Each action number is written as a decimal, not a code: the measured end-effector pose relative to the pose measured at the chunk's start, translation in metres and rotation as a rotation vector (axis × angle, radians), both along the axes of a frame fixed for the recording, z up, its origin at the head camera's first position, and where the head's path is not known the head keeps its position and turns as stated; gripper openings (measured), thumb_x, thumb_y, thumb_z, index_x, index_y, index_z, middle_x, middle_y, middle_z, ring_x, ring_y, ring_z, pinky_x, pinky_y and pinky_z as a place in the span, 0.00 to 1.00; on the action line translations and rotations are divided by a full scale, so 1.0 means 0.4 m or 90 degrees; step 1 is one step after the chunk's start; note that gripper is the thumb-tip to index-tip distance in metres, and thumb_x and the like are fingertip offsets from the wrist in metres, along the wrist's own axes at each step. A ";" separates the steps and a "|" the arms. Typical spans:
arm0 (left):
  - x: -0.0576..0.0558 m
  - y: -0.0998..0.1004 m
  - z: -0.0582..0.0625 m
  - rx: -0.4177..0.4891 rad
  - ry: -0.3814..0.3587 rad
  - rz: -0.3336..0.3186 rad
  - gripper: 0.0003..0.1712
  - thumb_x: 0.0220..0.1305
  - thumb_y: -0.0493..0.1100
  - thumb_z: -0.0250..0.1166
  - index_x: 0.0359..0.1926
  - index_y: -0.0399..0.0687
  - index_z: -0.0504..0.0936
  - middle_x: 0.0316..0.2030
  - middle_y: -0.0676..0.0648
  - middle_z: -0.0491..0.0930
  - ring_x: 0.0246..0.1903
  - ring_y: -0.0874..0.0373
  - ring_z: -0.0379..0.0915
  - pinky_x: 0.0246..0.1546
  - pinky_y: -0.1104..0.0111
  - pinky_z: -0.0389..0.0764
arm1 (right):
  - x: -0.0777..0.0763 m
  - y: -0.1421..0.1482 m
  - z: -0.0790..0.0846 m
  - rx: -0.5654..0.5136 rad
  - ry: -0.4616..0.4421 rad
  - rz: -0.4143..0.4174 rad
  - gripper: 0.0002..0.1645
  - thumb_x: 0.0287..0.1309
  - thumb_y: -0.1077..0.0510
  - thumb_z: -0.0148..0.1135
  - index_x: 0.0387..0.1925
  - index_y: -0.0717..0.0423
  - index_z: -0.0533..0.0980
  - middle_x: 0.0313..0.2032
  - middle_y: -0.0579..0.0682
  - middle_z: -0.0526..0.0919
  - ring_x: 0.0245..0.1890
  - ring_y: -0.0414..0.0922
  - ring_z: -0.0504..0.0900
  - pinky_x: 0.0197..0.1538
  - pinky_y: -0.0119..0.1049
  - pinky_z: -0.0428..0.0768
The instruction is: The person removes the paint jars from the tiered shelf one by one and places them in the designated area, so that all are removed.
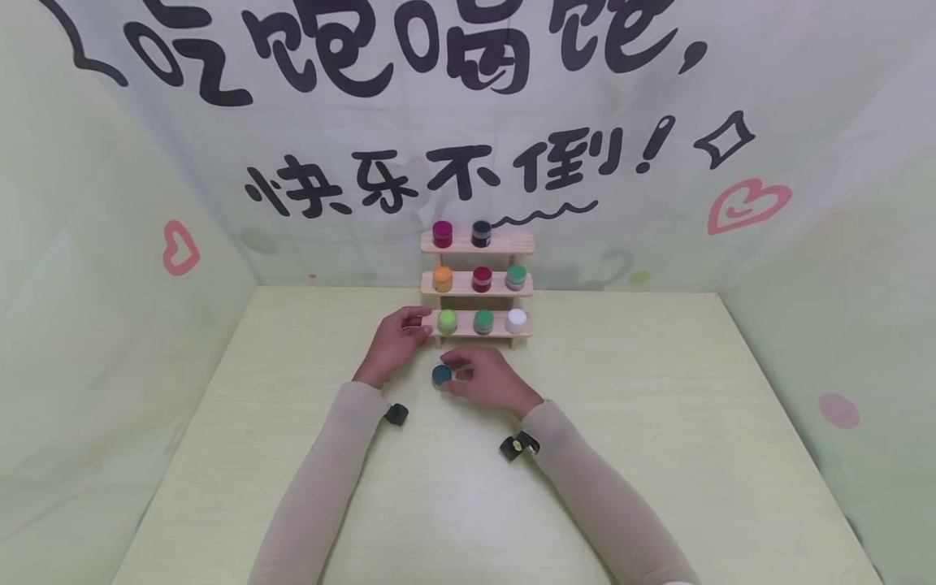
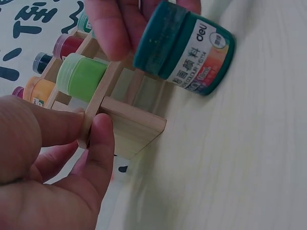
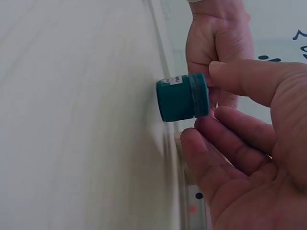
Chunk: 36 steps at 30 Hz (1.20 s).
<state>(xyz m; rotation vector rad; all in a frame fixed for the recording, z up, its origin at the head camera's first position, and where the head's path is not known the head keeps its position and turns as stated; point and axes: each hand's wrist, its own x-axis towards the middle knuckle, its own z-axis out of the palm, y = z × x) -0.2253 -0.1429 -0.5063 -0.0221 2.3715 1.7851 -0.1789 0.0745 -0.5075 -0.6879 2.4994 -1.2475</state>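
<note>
My left hand [image 1: 391,348] holds the left end of the bottom tier of a wooden display rack [image 1: 475,333]. In the left wrist view, its thumb and fingers pinch the tier's edge [image 2: 91,120]. Just in front of the rack, my right hand [image 1: 493,379] pinches a teal paint jar [image 1: 442,374] around its lid. The right wrist view shows this jar [image 3: 176,99] lid up between thumb and fingers, seemingly raised off the table. Its printed label faces the left wrist camera. On the bottom tier, a light green jar [image 1: 447,322] stands nearest my left hand.
Beside the light green jar are a green jar [image 1: 483,322] and a white jar [image 1: 516,321]. Orange [image 1: 442,279], dark red [image 1: 482,279] and green jars stand mid-tier; magenta [image 1: 442,234] and black [image 1: 481,234] on top. A printed cloth wall [image 1: 409,138] rises behind the pale table [image 1: 629,390].
</note>
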 end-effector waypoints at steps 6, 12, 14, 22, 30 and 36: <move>0.002 0.003 0.006 -0.004 -0.021 0.012 0.21 0.69 0.42 0.65 0.62 0.51 0.78 0.52 0.44 0.79 0.52 0.51 0.82 0.55 0.60 0.83 | 0.000 0.011 0.028 -0.043 -0.009 -0.014 0.28 0.61 0.51 0.71 0.61 0.53 0.77 0.56 0.49 0.84 0.56 0.43 0.82 0.56 0.35 0.84; 0.005 0.005 0.002 0.019 -0.034 0.019 0.21 0.69 0.40 0.64 0.62 0.51 0.77 0.52 0.44 0.78 0.51 0.51 0.82 0.54 0.62 0.84 | 0.000 0.024 0.046 -0.089 0.012 -0.026 0.26 0.63 0.51 0.70 0.60 0.55 0.78 0.56 0.55 0.83 0.55 0.46 0.83 0.55 0.39 0.85; 0.005 0.005 0.000 0.017 -0.031 0.018 0.22 0.69 0.40 0.64 0.63 0.52 0.77 0.53 0.44 0.78 0.51 0.52 0.82 0.53 0.62 0.84 | 0.001 0.028 0.052 -0.095 0.027 -0.031 0.24 0.63 0.52 0.69 0.59 0.54 0.79 0.56 0.55 0.84 0.54 0.45 0.83 0.54 0.39 0.85; 0.003 0.008 -0.005 0.010 -0.026 0.015 0.22 0.70 0.40 0.63 0.63 0.52 0.76 0.51 0.44 0.79 0.48 0.52 0.83 0.51 0.62 0.84 | -0.004 0.035 0.079 -0.109 0.079 -0.037 0.21 0.65 0.51 0.67 0.56 0.56 0.80 0.53 0.53 0.85 0.49 0.43 0.84 0.51 0.43 0.86; 0.000 0.009 -0.002 0.006 -0.022 0.019 0.21 0.70 0.41 0.62 0.63 0.51 0.76 0.51 0.44 0.80 0.45 0.51 0.83 0.50 0.63 0.84 | -0.024 0.043 0.108 -0.109 0.120 -0.038 0.19 0.66 0.53 0.66 0.54 0.58 0.80 0.51 0.52 0.86 0.47 0.44 0.84 0.50 0.45 0.86; -0.001 0.012 -0.006 0.008 -0.026 0.018 0.21 0.70 0.41 0.63 0.62 0.50 0.77 0.50 0.43 0.79 0.46 0.51 0.82 0.49 0.64 0.85 | -0.040 0.061 0.130 -0.092 0.139 -0.061 0.18 0.66 0.54 0.65 0.55 0.56 0.80 0.51 0.50 0.86 0.48 0.42 0.84 0.50 0.39 0.86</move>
